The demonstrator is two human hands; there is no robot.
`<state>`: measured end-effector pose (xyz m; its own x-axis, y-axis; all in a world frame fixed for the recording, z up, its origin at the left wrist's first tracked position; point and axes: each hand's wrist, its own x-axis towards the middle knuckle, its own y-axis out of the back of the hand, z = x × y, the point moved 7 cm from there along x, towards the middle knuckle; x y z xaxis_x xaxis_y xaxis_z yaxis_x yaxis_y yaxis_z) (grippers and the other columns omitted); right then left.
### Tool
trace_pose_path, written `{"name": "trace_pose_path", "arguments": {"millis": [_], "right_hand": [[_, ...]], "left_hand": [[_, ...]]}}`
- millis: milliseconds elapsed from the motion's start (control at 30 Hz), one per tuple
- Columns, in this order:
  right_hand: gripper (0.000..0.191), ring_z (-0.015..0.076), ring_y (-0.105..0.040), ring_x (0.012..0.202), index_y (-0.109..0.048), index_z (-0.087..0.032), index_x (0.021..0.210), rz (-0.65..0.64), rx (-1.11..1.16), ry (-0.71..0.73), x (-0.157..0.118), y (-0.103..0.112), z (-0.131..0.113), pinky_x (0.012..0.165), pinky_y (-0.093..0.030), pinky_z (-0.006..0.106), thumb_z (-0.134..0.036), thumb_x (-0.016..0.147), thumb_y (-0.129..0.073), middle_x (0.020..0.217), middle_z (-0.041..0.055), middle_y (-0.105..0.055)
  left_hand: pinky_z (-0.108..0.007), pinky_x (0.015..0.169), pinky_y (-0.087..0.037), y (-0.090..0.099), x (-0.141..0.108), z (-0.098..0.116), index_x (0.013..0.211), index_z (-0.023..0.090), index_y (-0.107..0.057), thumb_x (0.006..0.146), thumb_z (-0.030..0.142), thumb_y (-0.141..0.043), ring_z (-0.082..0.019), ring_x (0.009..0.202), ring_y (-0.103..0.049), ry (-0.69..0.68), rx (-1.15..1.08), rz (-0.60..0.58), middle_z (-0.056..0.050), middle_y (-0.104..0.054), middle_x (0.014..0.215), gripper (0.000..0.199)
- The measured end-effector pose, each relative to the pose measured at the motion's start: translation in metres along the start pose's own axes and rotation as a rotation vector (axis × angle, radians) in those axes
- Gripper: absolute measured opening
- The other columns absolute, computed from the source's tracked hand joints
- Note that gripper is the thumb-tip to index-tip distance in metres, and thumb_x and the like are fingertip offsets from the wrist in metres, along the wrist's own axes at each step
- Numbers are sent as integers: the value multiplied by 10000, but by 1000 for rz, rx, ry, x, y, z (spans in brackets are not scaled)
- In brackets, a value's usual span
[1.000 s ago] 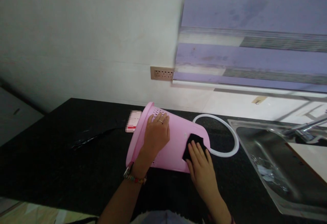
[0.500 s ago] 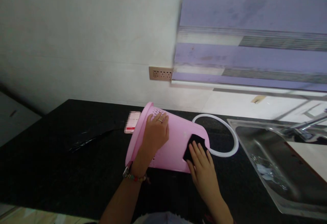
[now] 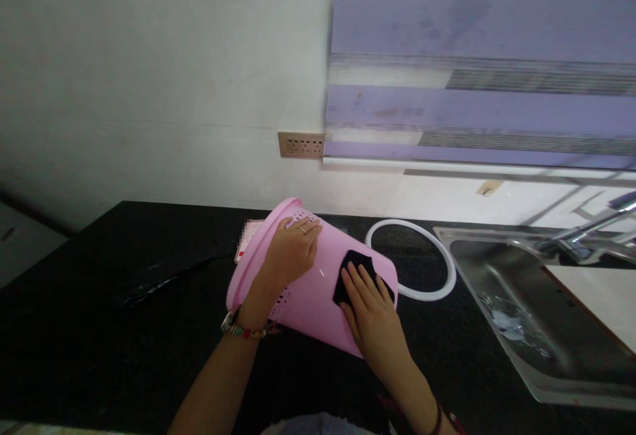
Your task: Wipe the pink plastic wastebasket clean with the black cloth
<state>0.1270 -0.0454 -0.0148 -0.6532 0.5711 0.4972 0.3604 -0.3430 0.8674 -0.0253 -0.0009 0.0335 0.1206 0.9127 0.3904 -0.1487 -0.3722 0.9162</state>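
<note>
A pink plastic wastebasket [image 3: 318, 316] lies on its side on the black counter, its wide rim to the left. Small holes pattern its wall near that rim. My left hand [image 3: 291, 253], a ring on one finger, holds the upper wall close to the rim, fingers together and bent over the surface. Under my right hand [image 3: 370, 302] is a black cloth [image 3: 352, 264], pressed against the wall near the narrow base with the fingers stretched over it. Behind the base, a white ring [image 3: 450, 269] rests on the counter, partly hidden by the wastebasket.
A steel sink [image 3: 497, 349] with a faucet [image 3: 576, 243] is at the right. Left of the wastebasket lie a partly covered phone [image 3: 247, 236] and a black plastic bag [image 3: 163, 279]. The wall has a socket panel [image 3: 301, 145] and a striped blind [image 3: 447, 110].
The wastebasket has turned slightly, its base end now nearer to me. My right hand and the cloth have slid a little along the wall toward the rim. The rim covers more of the phone.
</note>
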Motion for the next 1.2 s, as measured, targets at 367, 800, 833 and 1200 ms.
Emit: {"name": "trace_pose_path", "arguments": {"millis": [367, 800, 833, 1200], "right_hand": [[443, 260, -452, 1231, -437, -101, 1323, -15, -53, -117, -4, -1, 36, 975, -374, 454, -254, 930, -303, 1314, 127, -519], [472, 280, -422, 1259, -388, -98, 1359, -25, -2, -186, -26, -1, 56, 957, -415, 499, -277, 929, -317, 1329, 156, -495], [455, 284, -440, 1245, -424, -97, 1336, -34, 1, -167, -19, 0, 50, 956, -416, 506, -266, 926, -321, 1318, 152, -506], [430, 225, -467, 1230, -490, -175, 1297, -128, 135, 70, -29, 24, 12, 962, -444, 433, -197, 875, -409, 1302, 86, -534]], "left_hand": [[-468, 1003, -333, -2, 0, 28, 1100, 130, -599, 852, 159, -378, -248, 1137, -521, 147, 74, 49, -113, -624, 1174, 333], [-481, 932, -383, -16, 18, 17, 996, 157, -651, 848, 195, -406, -307, 1128, -511, 90, 152, 45, -105, -635, 1150, 289], [-472, 921, -392, -16, 20, 16, 987, 163, -652, 845, 188, -405, -297, 1103, -527, 68, 136, 24, -98, -648, 1122, 287], [-377, 965, -388, -8, 13, 15, 937, 191, -648, 807, 156, -431, -208, 1025, -564, -81, -28, -23, -57, -675, 1037, 255]]}}
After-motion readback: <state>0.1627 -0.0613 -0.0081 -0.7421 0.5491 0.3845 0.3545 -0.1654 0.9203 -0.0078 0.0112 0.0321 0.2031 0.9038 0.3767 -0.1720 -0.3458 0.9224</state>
